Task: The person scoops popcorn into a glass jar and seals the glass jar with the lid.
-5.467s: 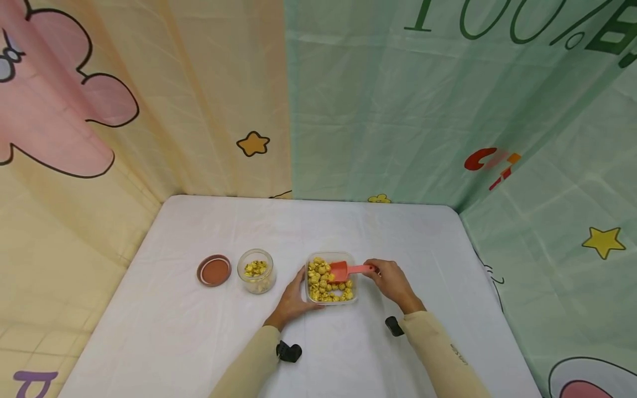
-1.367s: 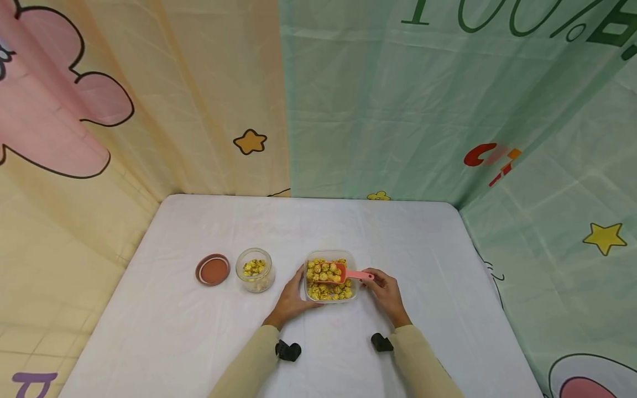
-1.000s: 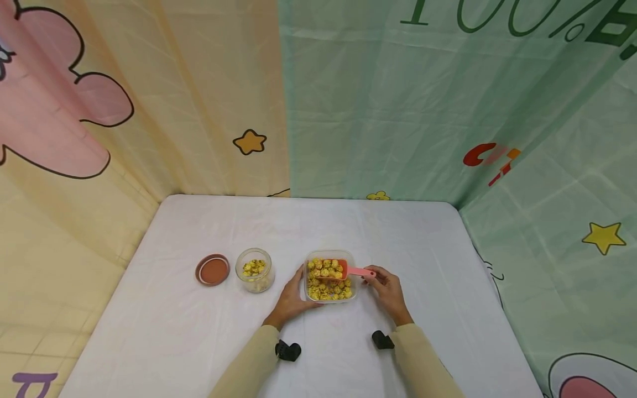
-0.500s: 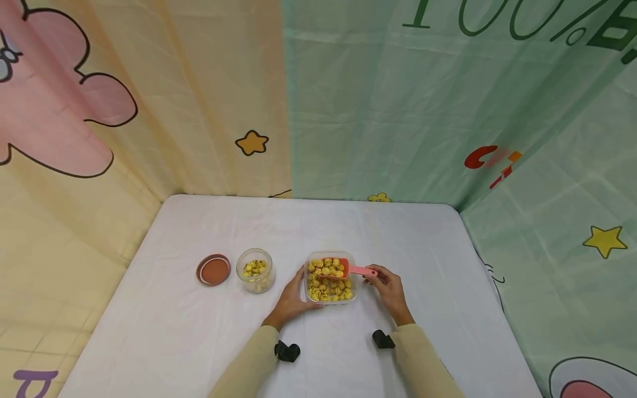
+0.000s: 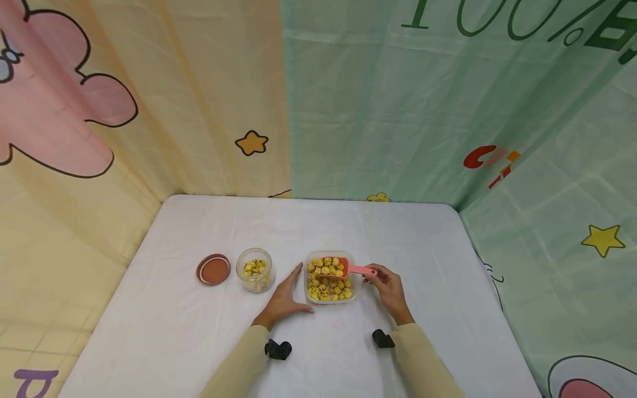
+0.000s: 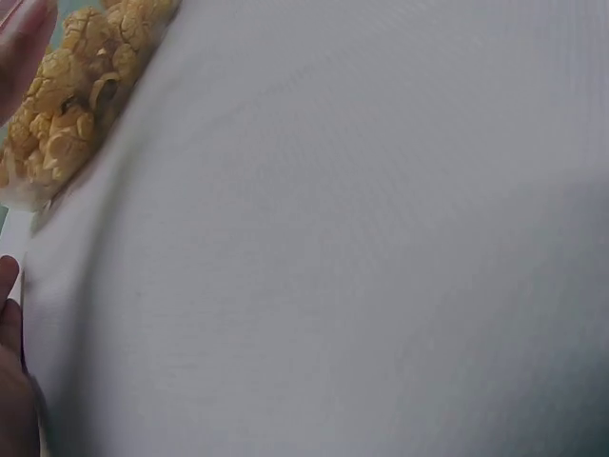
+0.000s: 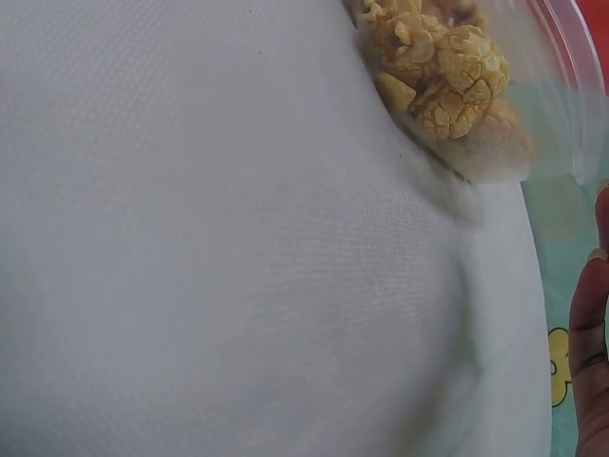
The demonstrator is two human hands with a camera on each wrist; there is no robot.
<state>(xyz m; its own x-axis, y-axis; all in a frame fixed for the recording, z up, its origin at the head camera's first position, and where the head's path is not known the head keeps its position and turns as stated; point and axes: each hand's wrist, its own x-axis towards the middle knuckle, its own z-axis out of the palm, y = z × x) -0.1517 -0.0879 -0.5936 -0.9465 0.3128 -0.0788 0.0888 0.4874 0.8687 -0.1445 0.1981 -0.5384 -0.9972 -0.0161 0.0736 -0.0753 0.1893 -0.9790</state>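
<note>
A clear square tub (image 5: pixel 330 302) of yellow popcorn (image 5: pixel 343 292) stands mid-table. My right hand (image 5: pixel 390 291) pinches the pink handle of a red scoop (image 5: pixel 362 270), whose bowl is heaped with popcorn over the tub. Just left of the tub, my left hand (image 5: pixel 282 301) is spread with thumb and fingers apart, holding nothing. Farther left is a round glass jar (image 5: pixel 259 283), uncovered, with some popcorn (image 5: pixel 255 267) inside. In the left wrist view, popcorn (image 6: pixel 71 105) shows through the tub's side; in the right wrist view, the tub's rim (image 7: pixel 576 86) lies above my fingers (image 7: pixel 590 343).
A round brown lid (image 5: pixel 214 270) lies left of the jar. White cloth covers the table (image 5: pixel 174 331). Printed curtains (image 5: pixel 378 110) hang behind the table and along both sides.
My left hand has let go of the tub and moved a little left and toward me. Earlier, the scoop dug into the popcorn and came up heaped; lately it has stayed nearly still.
</note>
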